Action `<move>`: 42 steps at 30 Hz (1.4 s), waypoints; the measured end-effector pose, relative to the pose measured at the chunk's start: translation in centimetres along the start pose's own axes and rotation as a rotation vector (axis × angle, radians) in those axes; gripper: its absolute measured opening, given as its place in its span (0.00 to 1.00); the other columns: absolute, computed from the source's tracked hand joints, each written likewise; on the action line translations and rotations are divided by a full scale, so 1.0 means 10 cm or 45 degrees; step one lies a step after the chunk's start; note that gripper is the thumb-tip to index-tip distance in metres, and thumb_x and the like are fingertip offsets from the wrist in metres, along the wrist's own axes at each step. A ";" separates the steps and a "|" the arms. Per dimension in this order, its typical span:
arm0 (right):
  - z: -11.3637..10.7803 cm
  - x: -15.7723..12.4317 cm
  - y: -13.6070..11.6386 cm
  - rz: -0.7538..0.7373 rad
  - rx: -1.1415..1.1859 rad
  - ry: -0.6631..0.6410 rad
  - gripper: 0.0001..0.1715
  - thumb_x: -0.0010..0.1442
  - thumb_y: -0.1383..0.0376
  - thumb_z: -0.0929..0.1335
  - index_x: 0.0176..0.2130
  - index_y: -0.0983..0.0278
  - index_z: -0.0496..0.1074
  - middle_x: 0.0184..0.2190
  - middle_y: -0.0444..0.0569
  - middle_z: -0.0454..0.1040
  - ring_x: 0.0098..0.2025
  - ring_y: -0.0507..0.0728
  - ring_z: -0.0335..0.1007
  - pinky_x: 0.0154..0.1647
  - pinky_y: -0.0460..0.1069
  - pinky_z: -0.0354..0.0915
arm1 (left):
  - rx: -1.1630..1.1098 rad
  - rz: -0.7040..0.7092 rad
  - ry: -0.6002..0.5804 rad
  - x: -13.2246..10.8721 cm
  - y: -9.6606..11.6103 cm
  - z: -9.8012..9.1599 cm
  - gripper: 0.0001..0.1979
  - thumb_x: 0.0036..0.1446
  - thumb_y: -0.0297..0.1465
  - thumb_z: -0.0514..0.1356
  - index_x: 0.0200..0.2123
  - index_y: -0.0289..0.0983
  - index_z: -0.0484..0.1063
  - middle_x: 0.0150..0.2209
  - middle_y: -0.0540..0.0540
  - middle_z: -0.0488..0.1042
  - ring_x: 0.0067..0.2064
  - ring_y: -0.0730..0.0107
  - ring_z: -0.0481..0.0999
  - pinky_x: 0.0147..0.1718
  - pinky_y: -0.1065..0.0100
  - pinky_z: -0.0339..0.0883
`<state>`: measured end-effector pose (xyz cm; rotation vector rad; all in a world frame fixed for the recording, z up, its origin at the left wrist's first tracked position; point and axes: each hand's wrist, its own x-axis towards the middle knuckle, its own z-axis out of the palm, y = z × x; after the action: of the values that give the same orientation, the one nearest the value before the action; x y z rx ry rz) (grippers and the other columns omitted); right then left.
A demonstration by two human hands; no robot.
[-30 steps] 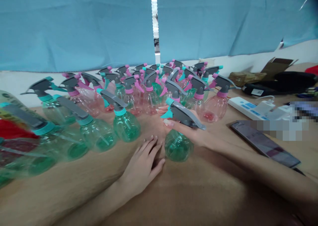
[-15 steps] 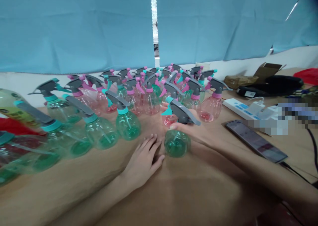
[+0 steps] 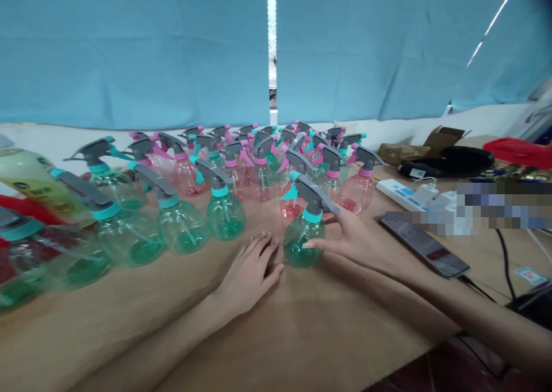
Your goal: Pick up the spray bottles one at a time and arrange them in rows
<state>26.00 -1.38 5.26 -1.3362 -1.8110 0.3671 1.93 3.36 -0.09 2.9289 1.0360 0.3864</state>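
A green spray bottle (image 3: 297, 239) with a grey and turquoise trigger head stands upright on the table in front of me. My right hand (image 3: 353, 239) is around its right side, the thumb lying across the front of the body and the other fingers partly hidden behind it. Just left of this bottle, my left hand (image 3: 252, 277) rests flat on the table, fingers stretched out and holding nothing. Beyond the left hand is another green spray bottle (image 3: 225, 214), in a slanting row with several more. A pink spray bottle (image 3: 290, 208) stands close behind the held one.
Several pink and green spray bottles crowd the back of the table (image 3: 302, 334), before a blue curtain (image 3: 172, 53). On the right lie a phone (image 3: 425, 245) on a cable and a white power strip (image 3: 403, 193). A large pale bottle (image 3: 38, 179) stands far left.
My right hand has slid from the neck of the green bottle down to its body, uncovering the turquoise collar. The left hand stays flat. The camera view has shifted slightly.
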 end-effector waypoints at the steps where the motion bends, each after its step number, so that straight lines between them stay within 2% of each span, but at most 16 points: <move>1: 0.01 -0.02 0.01 -0.004 -0.030 0.007 0.35 0.49 0.51 0.74 0.52 0.62 0.66 0.42 0.53 0.76 0.41 0.63 0.74 0.42 0.59 0.69 | -0.003 0.007 0.014 0.00 0.00 0.00 0.24 0.66 0.39 0.50 0.59 0.30 0.62 0.62 0.34 0.62 0.64 0.51 0.59 0.59 0.49 0.55; 8: 0.06 -0.03 -0.04 -0.014 -0.233 -0.017 0.26 0.52 0.51 0.72 0.45 0.62 0.68 0.42 0.54 0.75 0.42 0.65 0.72 0.42 0.61 0.68 | -0.018 -0.001 0.070 -0.04 0.00 0.02 0.23 0.66 0.38 0.50 0.58 0.31 0.63 0.61 0.33 0.64 0.63 0.51 0.61 0.58 0.50 0.57; 12: 0.08 0.00 -0.12 -0.014 -0.369 -0.005 0.29 0.53 0.48 0.70 0.48 0.63 0.68 0.43 0.56 0.74 0.44 0.66 0.72 0.43 0.61 0.68 | -0.007 -0.022 0.080 -0.14 -0.02 0.00 0.22 0.66 0.37 0.50 0.57 0.30 0.64 0.60 0.33 0.65 0.62 0.51 0.62 0.58 0.51 0.57; 14: 0.11 0.03 -0.12 -0.006 -0.452 0.005 0.30 0.53 0.46 0.70 0.47 0.64 0.69 0.41 0.56 0.74 0.43 0.66 0.72 0.41 0.61 0.68 | 0.002 -0.033 0.080 -0.20 -0.04 -0.02 0.22 0.66 0.37 0.51 0.57 0.30 0.65 0.60 0.34 0.66 0.62 0.50 0.62 0.58 0.50 0.57; 18: 0.20 0.11 -0.11 0.018 -0.514 0.009 0.28 0.53 0.43 0.68 0.40 0.63 0.69 0.37 0.54 0.73 0.39 0.64 0.71 0.38 0.59 0.68 | 0.011 -0.051 0.077 -0.33 -0.08 -0.06 0.22 0.65 0.36 0.52 0.57 0.29 0.66 0.59 0.33 0.66 0.61 0.50 0.63 0.57 0.51 0.60; 23: 0.36 0.32 -0.19 -0.025 -0.488 -0.009 0.22 0.56 0.46 0.67 0.36 0.63 0.65 0.34 0.51 0.72 0.37 0.62 0.70 0.37 0.56 0.66 | 0.025 -0.045 0.115 -0.42 -0.10 -0.08 0.20 0.64 0.35 0.53 0.55 0.29 0.66 0.58 0.34 0.67 0.61 0.50 0.64 0.56 0.51 0.61; 30: 0.57 0.63 -0.26 0.065 -0.387 0.034 0.32 0.54 0.48 0.70 0.49 0.67 0.64 0.40 0.57 0.75 0.39 0.64 0.72 0.38 0.56 0.66 | 0.025 -0.035 0.175 -0.44 -0.08 -0.08 0.17 0.62 0.30 0.54 0.52 0.29 0.68 0.54 0.34 0.70 0.57 0.49 0.68 0.51 0.52 0.66; 36: 0.65 0.78 -0.22 0.121 -0.352 0.046 0.33 0.53 0.52 0.71 0.51 0.68 0.63 0.41 0.58 0.76 0.42 0.67 0.74 0.40 0.59 0.67 | 0.004 0.007 0.224 -0.44 -0.09 -0.05 0.17 0.61 0.29 0.54 0.52 0.30 0.67 0.53 0.34 0.70 0.55 0.50 0.69 0.49 0.52 0.67; 42: 0.69 0.86 -0.23 0.082 -0.265 0.058 0.30 0.53 0.58 0.73 0.51 0.68 0.64 0.50 0.60 0.73 0.50 0.66 0.71 0.48 0.59 0.66 | 0.039 0.026 0.275 -0.45 -0.12 -0.03 0.16 0.62 0.30 0.52 0.51 0.33 0.68 0.53 0.37 0.71 0.54 0.52 0.70 0.48 0.54 0.68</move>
<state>18.60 6.98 6.42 -1.5359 -1.8103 0.1836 -2.26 1.43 -0.96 2.9782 1.0420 0.7076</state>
